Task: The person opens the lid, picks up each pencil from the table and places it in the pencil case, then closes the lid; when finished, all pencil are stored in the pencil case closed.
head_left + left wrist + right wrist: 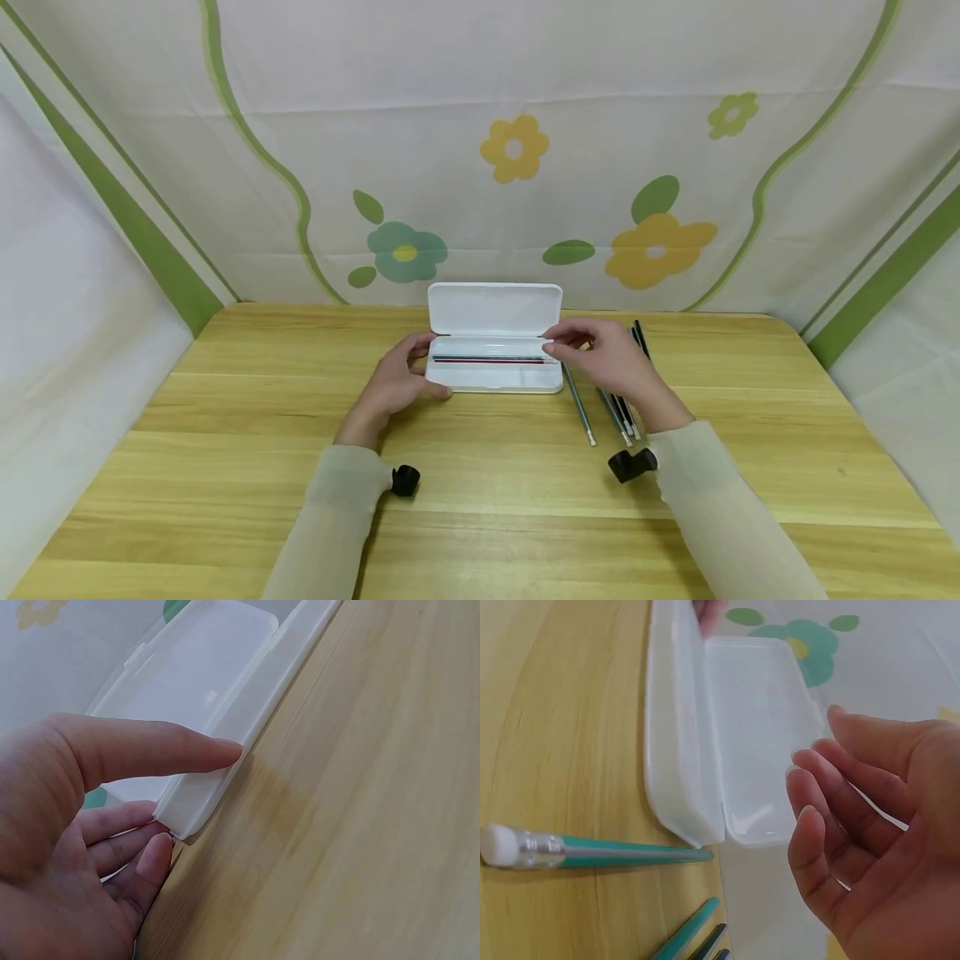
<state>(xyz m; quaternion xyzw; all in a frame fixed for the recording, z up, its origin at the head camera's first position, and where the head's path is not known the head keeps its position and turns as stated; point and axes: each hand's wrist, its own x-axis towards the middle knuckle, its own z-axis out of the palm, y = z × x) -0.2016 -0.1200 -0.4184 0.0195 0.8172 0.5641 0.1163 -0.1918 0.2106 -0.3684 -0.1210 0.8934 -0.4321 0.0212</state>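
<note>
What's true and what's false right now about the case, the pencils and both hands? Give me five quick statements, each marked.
1. The pencil case is open. True.
2. The left hand grips the case's left end. True.
3. The right hand holds a pencil. False: it holds nothing.
4. Every pencil lies inside the case. False: several pencils lie on the table, right of the case.
5. The loose pencil nearest the case has a white eraser. True.
</note>
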